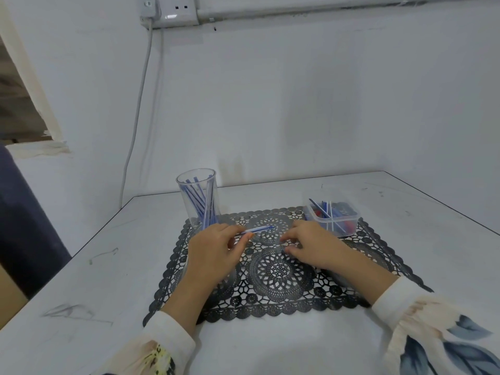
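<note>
Black lace mat, blue stick pinched in left grip

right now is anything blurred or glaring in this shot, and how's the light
Head view: the left hand and the blue stick it pinches look slightly motion-soft; a glare spot sits on the wall socket; light is soft and even, shadows faint.

Left hand pinching, right hand curled

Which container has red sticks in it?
The low box beside the right hand: red sticks show among its blue ones. The tall cup on the left shows no red.
</note>
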The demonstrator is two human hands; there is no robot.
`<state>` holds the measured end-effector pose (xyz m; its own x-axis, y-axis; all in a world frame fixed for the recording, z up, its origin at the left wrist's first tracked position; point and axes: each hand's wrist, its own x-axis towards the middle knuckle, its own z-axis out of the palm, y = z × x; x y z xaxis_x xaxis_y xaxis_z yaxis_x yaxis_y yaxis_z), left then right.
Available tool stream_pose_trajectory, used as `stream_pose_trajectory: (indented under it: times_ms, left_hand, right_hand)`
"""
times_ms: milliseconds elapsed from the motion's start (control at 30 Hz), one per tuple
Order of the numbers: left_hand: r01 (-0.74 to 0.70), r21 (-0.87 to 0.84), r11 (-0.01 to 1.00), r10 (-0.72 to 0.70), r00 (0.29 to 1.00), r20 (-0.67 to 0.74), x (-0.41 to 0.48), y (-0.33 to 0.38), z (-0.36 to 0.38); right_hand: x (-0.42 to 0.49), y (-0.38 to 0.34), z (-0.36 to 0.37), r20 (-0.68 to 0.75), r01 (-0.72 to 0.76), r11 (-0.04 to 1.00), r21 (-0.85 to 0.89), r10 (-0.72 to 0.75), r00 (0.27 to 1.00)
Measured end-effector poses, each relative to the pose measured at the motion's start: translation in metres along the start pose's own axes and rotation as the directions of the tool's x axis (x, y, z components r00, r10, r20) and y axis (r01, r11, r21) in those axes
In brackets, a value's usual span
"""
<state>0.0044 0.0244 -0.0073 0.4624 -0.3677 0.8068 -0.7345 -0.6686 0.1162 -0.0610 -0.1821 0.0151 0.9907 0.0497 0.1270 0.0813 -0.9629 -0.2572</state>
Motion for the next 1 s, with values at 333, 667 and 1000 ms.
stream_pose_trajectory:
  times_ms: [333,667,1000]
  left_hand:
    - [0.01,-0.009,1.0,-0.01,1.0,0.003,0.0,0.0,-0.001]
    - [0.041,-0.028,0.999,-0.04,0.999,0.022,0.0,0.004,-0.001]
    - [0.071,-0.104,0.992,-0.065,0.996,0.059,-0.001,0.006,0.0]
  right_hand:
    - [-0.001,-0.008,-0.002,-0.251,-0.083,0.881,0.465,0.221,0.942]
    - [-0.006,-0.023,0.005,-0.235,0.1,0.371,0.923,0.336,0.912]
    - [-0.005,-0.025,0.01,-0.256,0.135,0.382,0.914,0.285,0.924]
